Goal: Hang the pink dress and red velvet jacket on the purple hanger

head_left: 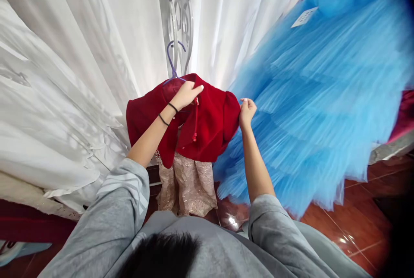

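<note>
A short red velvet jacket (207,135) hangs on a purple hanger (170,55) hooked to a silver scrolled metal stand. Across its neck opening lies my left hand (188,93), closed on the collar with the thumb on top. Two dark bands circle that wrist. My right hand (247,112) is closed at the jacket's puffed shoulder on the right, fingertips pinched against the fabric edge. A red cord with beads dangles down the jacket front. Below the jacket shows a pale gold patterned garment (196,181) reaching almost to the floor.
A full blue tulle gown (310,96) with a white tag (304,17) fills the right side. White drapery (113,19) covers the back and left, behind the metal stand (176,6). Underneath is a shiny reddish-brown tiled floor (349,222).
</note>
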`<action>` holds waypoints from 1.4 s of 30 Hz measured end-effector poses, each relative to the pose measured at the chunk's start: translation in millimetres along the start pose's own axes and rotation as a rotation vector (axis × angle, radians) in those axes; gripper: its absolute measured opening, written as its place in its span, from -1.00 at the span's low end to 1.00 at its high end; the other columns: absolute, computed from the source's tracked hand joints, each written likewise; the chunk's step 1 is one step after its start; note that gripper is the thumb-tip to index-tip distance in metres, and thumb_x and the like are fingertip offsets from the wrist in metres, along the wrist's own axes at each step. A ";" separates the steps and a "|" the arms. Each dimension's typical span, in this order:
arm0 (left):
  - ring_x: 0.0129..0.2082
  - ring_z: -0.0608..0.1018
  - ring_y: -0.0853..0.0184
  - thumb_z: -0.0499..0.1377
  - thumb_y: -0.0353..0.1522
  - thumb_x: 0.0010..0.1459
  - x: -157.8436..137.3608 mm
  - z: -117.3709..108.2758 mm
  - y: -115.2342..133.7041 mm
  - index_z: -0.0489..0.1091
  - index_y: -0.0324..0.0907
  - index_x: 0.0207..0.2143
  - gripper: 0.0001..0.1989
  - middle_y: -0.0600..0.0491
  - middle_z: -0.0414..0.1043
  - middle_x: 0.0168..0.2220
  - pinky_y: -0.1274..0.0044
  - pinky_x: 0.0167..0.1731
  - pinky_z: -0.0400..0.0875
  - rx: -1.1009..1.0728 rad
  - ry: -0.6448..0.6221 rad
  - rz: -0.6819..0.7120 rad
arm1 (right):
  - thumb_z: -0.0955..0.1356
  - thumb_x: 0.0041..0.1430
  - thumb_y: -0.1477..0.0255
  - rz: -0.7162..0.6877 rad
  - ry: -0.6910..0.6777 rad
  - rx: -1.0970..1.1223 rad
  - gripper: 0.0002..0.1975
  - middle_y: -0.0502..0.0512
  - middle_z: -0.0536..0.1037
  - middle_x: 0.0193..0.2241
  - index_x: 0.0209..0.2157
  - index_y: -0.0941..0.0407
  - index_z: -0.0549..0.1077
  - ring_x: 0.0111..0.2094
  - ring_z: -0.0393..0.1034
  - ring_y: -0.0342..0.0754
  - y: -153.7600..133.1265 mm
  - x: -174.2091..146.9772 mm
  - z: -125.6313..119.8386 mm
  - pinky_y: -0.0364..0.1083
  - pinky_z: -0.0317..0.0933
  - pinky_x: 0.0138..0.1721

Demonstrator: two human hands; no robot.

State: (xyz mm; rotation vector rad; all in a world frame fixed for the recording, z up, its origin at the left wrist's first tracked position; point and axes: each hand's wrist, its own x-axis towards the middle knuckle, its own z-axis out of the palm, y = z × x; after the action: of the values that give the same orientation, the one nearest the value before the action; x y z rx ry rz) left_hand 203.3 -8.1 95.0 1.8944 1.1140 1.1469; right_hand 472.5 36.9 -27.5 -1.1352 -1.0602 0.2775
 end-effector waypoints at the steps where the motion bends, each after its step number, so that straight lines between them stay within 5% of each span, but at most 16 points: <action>1: -0.59 0.43 0.42 0.12 -0.39 0.28 0.4 -0.4 -5.2 0.18 -0.18 -0.59 -0.65 0.10 0.34 -0.62 0.60 -0.53 0.32 0.083 -0.030 -0.047 | 0.23 0.19 0.15 0.040 -0.025 -0.085 -0.61 -0.07 0.28 -0.65 -0.42 0.17 0.47 -0.55 0.16 -0.13 3.8 -2.5 -0.6 -0.12 0.15 -0.39; 4: -0.61 0.43 0.43 0.19 -0.39 0.22 -7.6 -7.6 -25.8 0.14 -0.18 -0.65 -0.60 0.10 0.33 -0.64 0.60 -0.55 0.30 0.322 -0.066 -0.134 | 0.26 0.13 0.27 0.070 -0.074 -0.254 -0.72 0.12 0.51 -0.47 -0.43 0.18 0.47 -0.40 0.34 -0.04 9.6 -32.1 -2.0 -0.04 0.23 -0.23; 9: -0.44 0.57 0.34 0.14 -0.35 0.25 -37.1 -31.8 -40.0 0.40 -0.24 -0.41 -0.82 0.00 0.52 -0.46 0.54 -0.39 0.44 0.374 -0.107 -0.079 | 0.21 0.24 0.29 -0.140 0.181 -0.258 -0.69 0.25 0.56 -0.18 -0.20 0.16 0.48 -0.13 0.41 0.06 5.3 -154.5 1.2 0.08 0.21 0.04; 11: -0.31 0.60 0.30 0.13 -0.30 0.26 -48.4 -39.8 -41.9 0.46 -0.25 -0.24 -0.81 -0.05 0.57 -0.32 0.45 -0.23 0.50 0.447 -0.153 0.032 | 0.23 0.22 0.31 -0.095 -0.012 -0.190 -0.76 0.19 0.56 -0.30 -0.31 0.13 0.47 -0.21 0.42 0.05 8.7 -217.0 11.5 0.07 0.26 -0.01; 14: -0.10 0.56 0.19 0.23 -0.35 0.13 -60.8 -46.6 -52.0 0.50 -0.19 -0.12 -0.75 -0.03 0.56 -0.18 0.13 0.14 0.35 0.786 -0.272 0.235 | 0.30 0.12 0.35 0.182 -0.587 0.027 -0.76 0.15 0.58 -0.28 -0.21 0.11 0.49 -0.26 0.45 0.02 20.3 -295.4 39.9 0.03 0.34 -0.11; 17: -0.05 0.50 0.13 0.20 -0.50 0.07 -64.9 -46.4 -64.9 0.56 -0.15 -0.23 -0.77 0.01 0.54 -0.28 -0.05 0.28 0.06 1.234 -0.314 0.380 | 0.46 -0.10 0.33 0.306 -0.788 0.156 -0.55 0.19 0.57 -0.10 -0.10 0.11 0.49 -0.07 0.45 0.08 28.8 -333.3 77.1 0.06 0.31 0.03; 19: -0.10 0.50 0.16 0.08 -0.57 0.13 -62.0 -44.2 -67.3 0.58 -0.16 -0.32 -0.71 0.00 0.51 -0.38 0.04 0.29 0.09 1.418 -0.319 0.402 | 0.52 -0.22 0.32 0.414 -0.773 0.272 -0.50 0.19 0.56 -0.08 -0.14 0.12 0.51 0.02 0.40 0.11 29.1 -336.6 99.7 0.07 0.25 0.11; 22: -0.21 0.50 0.20 0.03 -0.57 0.17 -52.7 -42.1 -58.4 0.57 -0.17 -0.40 -0.68 0.00 0.48 -0.43 0.12 0.21 0.19 1.469 -0.354 0.428 | 0.51 -0.19 0.29 0.587 -0.703 0.403 -0.71 0.08 0.54 -0.40 -0.40 0.15 0.50 -0.24 0.43 0.04 27.1 -324.7 117.0 0.00 0.32 -0.08; 27: -0.13 0.46 0.18 0.06 -0.53 0.16 -43.8 -36.8 -49.5 0.55 -0.16 -0.23 -0.72 -0.05 0.50 -0.22 0.14 0.07 0.17 1.258 -0.163 0.587 | 0.47 -0.07 0.29 0.716 -0.498 0.466 -0.77 0.00 0.53 -0.39 -0.39 0.12 0.48 -0.31 0.34 -0.10 42.4 -305.1 91.3 -0.13 0.27 -0.18; 31: -0.11 0.45 0.10 0.17 -0.47 0.06 -44.8 -24.8 -62.7 0.54 -0.25 -0.21 -0.77 -0.12 0.49 -0.22 0.20 0.01 0.18 1.224 -0.235 0.446 | 0.49 -0.16 0.36 0.924 -0.461 0.575 -0.80 0.02 0.56 -0.41 -0.47 0.11 0.44 -0.35 0.39 -0.09 64.0 -302.0 59.4 -0.09 0.33 -0.20; 37: -0.10 0.45 0.09 0.21 -0.16 0.11 -36.4 -9.4 -57.8 0.52 -0.25 -0.31 -0.68 -0.06 0.48 -0.27 0.26 0.02 0.22 0.902 -0.279 0.172 | 0.37 0.08 0.20 1.084 -0.310 0.793 -0.58 -0.03 0.50 -0.55 -0.64 0.04 0.11 -0.35 0.46 -0.12 84.0 -280.7 41.2 -0.04 0.40 -0.10; 42: -0.41 0.42 0.33 0.09 -0.39 0.20 -46.4 -4.9 -36.3 0.41 -0.22 -0.47 -0.81 0.07 0.38 -0.47 0.45 -0.25 0.28 0.567 -0.194 0.157 | 0.43 0.03 0.28 1.074 -0.231 0.837 -0.73 -0.05 0.55 -0.51 -0.53 0.04 0.27 -0.30 0.49 -0.13 85.2 -272.0 29.5 -0.07 0.41 -0.09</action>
State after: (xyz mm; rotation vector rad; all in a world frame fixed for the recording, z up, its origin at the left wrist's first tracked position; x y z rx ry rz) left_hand 175.0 -33.8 50.0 2.5017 1.2884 0.7451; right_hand 335.6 -87.5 -246.3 -0.7896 -0.3248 1.5668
